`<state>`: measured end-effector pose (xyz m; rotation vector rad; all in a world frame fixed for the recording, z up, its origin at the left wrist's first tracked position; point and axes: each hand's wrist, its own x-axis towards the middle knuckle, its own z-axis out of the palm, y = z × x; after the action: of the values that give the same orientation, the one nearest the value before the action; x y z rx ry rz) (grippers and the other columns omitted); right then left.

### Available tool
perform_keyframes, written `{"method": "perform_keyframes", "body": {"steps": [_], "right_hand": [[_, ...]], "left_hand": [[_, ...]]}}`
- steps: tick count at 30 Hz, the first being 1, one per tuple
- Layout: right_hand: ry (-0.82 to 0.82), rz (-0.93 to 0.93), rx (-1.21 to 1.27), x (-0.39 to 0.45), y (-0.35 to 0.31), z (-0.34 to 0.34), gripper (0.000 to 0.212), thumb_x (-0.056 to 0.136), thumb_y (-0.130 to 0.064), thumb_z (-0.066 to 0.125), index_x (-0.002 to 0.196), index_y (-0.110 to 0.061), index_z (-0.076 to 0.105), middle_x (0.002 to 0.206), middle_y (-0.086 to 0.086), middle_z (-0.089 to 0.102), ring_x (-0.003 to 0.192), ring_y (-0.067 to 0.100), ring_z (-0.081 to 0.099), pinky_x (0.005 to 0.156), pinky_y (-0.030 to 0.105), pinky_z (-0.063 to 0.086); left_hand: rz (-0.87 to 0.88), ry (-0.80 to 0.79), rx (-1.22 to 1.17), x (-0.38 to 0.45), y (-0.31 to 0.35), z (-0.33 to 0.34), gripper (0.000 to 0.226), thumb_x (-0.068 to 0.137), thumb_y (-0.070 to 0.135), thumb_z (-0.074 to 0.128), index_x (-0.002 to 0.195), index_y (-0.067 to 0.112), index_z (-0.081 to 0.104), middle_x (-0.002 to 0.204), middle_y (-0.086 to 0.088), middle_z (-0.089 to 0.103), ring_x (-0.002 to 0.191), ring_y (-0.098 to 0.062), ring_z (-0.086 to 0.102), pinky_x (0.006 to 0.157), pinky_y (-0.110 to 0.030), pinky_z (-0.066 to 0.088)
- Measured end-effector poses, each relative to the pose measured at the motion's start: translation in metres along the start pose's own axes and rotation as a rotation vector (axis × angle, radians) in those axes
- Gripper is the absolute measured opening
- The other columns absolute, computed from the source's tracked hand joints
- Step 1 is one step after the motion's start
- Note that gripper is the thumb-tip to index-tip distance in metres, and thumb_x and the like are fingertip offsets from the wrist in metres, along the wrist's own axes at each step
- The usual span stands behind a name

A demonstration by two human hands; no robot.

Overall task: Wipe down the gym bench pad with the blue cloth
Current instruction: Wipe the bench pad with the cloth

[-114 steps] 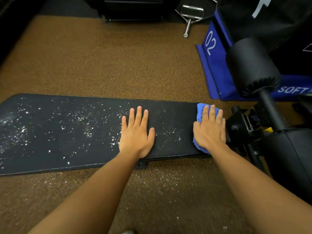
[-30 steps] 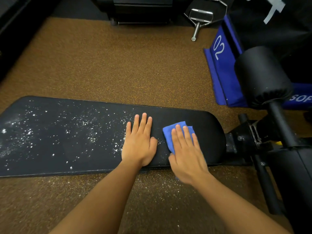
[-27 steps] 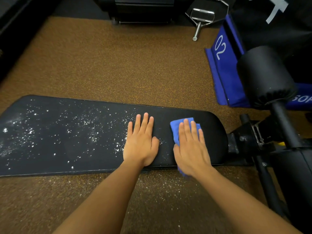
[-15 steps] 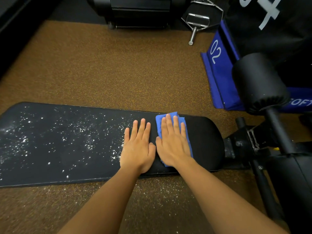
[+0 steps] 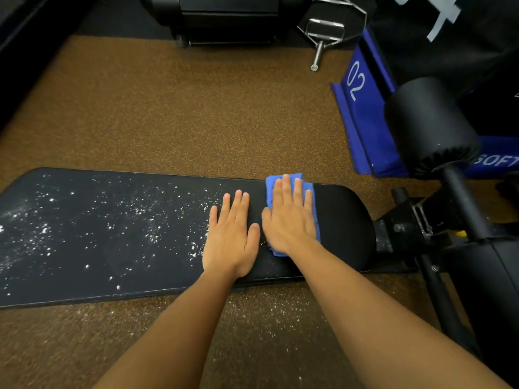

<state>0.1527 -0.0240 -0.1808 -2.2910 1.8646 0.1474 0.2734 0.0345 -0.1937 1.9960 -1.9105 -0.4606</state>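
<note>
We look down on a black gym bench pad [image 5: 112, 234] lying across brown speckled flooring [image 5: 182, 113]. Our right hand [image 5: 290, 217] lies flat, fingers straight, pressing the blue cloth [image 5: 314, 209] onto the pad near its rounded end; the cloth's far edge reaches the pad's far edge. Our left hand [image 5: 230, 237] rests open and flat on the pad, just beside the right hand, thumbs nearly touching. White powder specks [image 5: 134, 220] cover the pad beyond the left hand; the stretch under and past the cloth looks clean. Past the pad's rounded end stand a black foam roller [image 5: 429, 127] and a blue soft box [image 5: 362, 108] marked "02". A metal cable handle [image 5: 323, 32] lies far across the flooring.
</note>
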Motion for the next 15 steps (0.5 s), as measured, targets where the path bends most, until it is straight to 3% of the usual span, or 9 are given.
{"method": "perform_keyframes", "body": {"steps": [5, 9, 11, 15], "right_hand": [[0.014, -0.214, -0.020, -0.052, 0.001, 0.013, 0.070, 0.091, -0.042, 0.004, 0.152, -0.009, -0.004, 0.161, 0.009, -0.009, 0.146, 0.029, -0.016, 0.118, 0.049, -0.006], [0.053, -0.270, -0.042, -0.076, 0.029, 0.020, 0.069, 0.090, -0.038, 0.026, 0.150, -0.006, 0.018, 0.159, 0.012, 0.017, 0.147, 0.030, 0.010, 0.117, 0.050, 0.010], [0.048, -0.233, -0.073, -0.071, 0.037, 0.017, 0.068, 0.090, -0.038, 0.025, 0.149, -0.004, 0.023, 0.157, 0.014, 0.022, 0.146, 0.031, 0.016, 0.117, 0.051, 0.017], [0.014, -0.078, -0.066, -0.037, 0.029, 0.007, 0.068, 0.096, -0.039, 0.018, 0.151, -0.003, 0.003, 0.160, 0.015, 0.000, 0.147, 0.032, -0.005, 0.119, 0.048, 0.001]], "left_hand": [[0.002, 0.030, -0.096, -0.001, -0.001, -0.005, 0.074, 0.080, 0.038, 0.011, 0.151, 0.015, 0.014, 0.159, -0.001, 0.012, 0.146, -0.014, 0.000, 0.118, -0.036, -0.002], [0.014, 0.031, -0.113, -0.004, -0.001, -0.006, 0.073, 0.080, 0.037, 0.012, 0.150, 0.015, 0.014, 0.159, -0.001, 0.013, 0.146, -0.015, 0.000, 0.118, -0.035, -0.003], [0.016, 0.026, -0.109, -0.005, -0.001, -0.006, 0.073, 0.081, 0.037, 0.011, 0.151, 0.015, 0.013, 0.159, -0.001, 0.013, 0.146, -0.015, 0.000, 0.118, -0.035, -0.003], [0.013, 0.024, -0.083, -0.004, -0.001, -0.004, 0.073, 0.082, 0.039, 0.011, 0.151, 0.015, 0.013, 0.159, 0.000, 0.012, 0.146, -0.015, -0.002, 0.118, -0.036, -0.003]]}}
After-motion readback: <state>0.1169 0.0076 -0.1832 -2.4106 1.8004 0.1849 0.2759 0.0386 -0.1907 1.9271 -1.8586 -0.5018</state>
